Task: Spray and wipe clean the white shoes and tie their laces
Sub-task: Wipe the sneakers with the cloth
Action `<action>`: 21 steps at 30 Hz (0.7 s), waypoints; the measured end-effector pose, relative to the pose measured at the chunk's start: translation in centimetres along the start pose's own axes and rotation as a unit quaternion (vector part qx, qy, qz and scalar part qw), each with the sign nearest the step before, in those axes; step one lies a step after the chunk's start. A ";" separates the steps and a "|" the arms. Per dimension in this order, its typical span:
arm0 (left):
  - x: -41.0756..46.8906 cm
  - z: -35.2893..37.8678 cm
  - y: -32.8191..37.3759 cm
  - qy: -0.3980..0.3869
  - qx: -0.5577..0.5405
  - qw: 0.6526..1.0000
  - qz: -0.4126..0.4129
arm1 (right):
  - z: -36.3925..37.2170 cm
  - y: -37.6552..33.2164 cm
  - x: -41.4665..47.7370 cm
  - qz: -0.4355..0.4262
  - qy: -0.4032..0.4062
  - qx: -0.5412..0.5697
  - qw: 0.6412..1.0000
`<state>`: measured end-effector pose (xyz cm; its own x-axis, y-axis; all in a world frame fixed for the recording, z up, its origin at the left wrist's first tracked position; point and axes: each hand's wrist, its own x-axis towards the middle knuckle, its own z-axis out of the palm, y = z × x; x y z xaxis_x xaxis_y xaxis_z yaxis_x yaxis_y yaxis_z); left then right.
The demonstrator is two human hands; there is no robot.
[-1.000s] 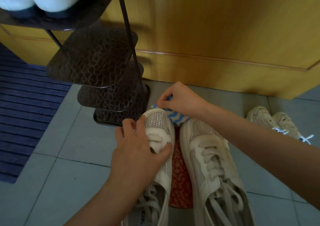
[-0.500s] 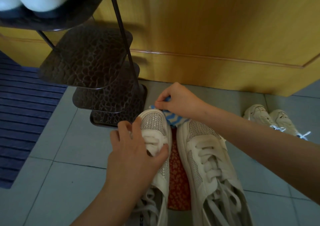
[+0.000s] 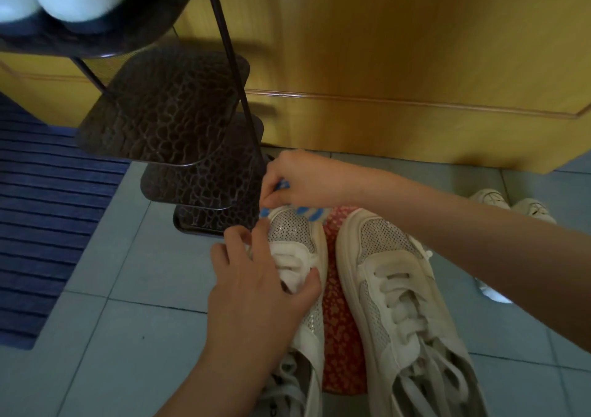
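Two white mesh sneakers lie side by side on the tiled floor, toes pointing away from me. My left hand [image 3: 259,288] grips the left shoe [image 3: 297,234] across its upper laces, thumb on the inner side. My right hand [image 3: 300,181] pinches a blue-and-white striped cloth [image 3: 308,213] and presses it against the toe of the left shoe. The right shoe [image 3: 393,282] lies free, its laces loose and untied. A red patterned item [image 3: 339,327] lies between and under the shoes.
A dark metal shoe rack [image 3: 179,112] with textured shelves stands just beyond the left shoe's toe. A wooden cabinet [image 3: 399,64] runs along the back. Another pair of small white shoes [image 3: 511,205] sits at the right. A blue ribbed mat [image 3: 48,208] covers the floor at left.
My right hand has slid the cloth leftward from the gap between the toes onto the left shoe's toe tip. My left hand keeps its hold on that shoe.
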<state>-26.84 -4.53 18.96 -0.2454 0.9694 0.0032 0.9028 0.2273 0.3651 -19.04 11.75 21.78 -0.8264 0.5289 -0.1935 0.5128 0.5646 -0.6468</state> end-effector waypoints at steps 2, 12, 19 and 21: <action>0.0 0.2 0.0 0.004 -0.005 1.000 -0.001 | -0.5 0.9 -1.4 -0.002 0.010 0.012 1.000; 0.0 0.4 0.1 0.016 -0.014 1.000 -0.001 | 0.3 1.8 -2.3 0.012 0.061 0.078 0.995; -0.1 0.3 0.0 0.006 -0.018 1.000 -0.008 | -1.1 3.3 -3.2 0.003 0.018 0.067 0.998; -0.1 0.3 0.0 0.011 -0.022 1.000 -0.005 | -1.0 3.3 -3.2 0.007 0.020 0.082 0.996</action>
<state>-26.70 -4.63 18.66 -0.2623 0.9648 0.0193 0.8843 0.2324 0.4049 -14.46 12.60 21.02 -0.8072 0.5634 -0.1758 0.4767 0.4468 -0.7571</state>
